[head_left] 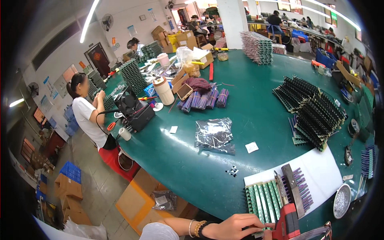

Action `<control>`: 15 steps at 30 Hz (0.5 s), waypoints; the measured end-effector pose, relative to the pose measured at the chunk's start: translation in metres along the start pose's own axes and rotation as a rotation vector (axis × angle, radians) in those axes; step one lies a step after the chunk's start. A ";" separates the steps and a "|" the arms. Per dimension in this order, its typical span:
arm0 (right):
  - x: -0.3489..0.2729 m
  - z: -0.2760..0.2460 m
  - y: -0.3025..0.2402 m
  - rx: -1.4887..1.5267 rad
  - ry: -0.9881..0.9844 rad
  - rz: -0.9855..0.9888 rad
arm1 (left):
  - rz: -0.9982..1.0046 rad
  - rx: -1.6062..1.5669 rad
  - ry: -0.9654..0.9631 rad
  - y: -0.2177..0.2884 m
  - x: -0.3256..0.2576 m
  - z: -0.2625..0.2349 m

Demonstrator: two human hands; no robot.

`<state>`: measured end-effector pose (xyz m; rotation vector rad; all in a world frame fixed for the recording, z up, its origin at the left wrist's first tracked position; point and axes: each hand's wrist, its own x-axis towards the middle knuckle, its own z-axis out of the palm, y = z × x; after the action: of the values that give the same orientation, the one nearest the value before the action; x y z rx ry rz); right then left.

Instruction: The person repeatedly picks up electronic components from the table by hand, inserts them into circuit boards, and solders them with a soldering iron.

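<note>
Hand (236, 226) one, on green boards (262, 200) | clear bags (215, 136) two

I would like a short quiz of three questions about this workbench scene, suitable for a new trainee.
1. True or false: the left hand touches the row of green circuit boards on the white sheet.
2. What colour is the table? A) green B) grey C) brown
3. What lies between the purple bundles and the white sheet, near the table's middle?

Key
1. True.
2. A.
3. A clear plastic bag with dark small parts inside.
</note>
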<state>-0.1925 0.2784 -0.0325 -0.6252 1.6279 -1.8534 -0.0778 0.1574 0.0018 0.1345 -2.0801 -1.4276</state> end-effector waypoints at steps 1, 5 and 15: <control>-0.002 0.002 0.000 -0.006 -0.018 0.011 | -0.013 -0.007 -0.003 -0.001 -0.001 0.006; -0.010 0.005 -0.001 -0.016 -0.031 0.034 | -0.050 -0.063 0.025 -0.003 -0.005 0.021; -0.031 -0.018 -0.005 -0.069 0.090 0.024 | 0.329 0.257 -0.013 -0.001 0.004 0.010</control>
<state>-0.1831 0.3133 -0.0288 -0.5560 1.7565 -1.8380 -0.0866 0.1631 0.0003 -0.1111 -2.1689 -0.9672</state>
